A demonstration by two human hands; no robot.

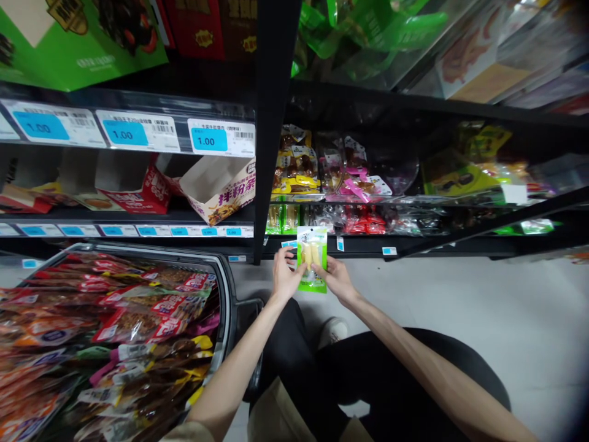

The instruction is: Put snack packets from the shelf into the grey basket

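A small green-and-clear snack packet (313, 245) with pale yellow pieces inside is held upright in front of the lowest shelf. My left hand (286, 273) grips its left edge, thumb on the front. On the opposite edge my right hand (339, 279) pinches it the same way, thumb also across the front. Just beyond the packet, green packets (283, 219) of similar colour stand on the bottom shelf. Red-and-black packets (361, 219) sit to their right.
A dark-rimmed basket (224, 301) full of snack packets stands at my left. Open cartons (221, 190) line the left shelf above price tags (221, 138). A dark shelf post (271, 123) divides the shelving. Grey floor (442, 294) extends to the right.
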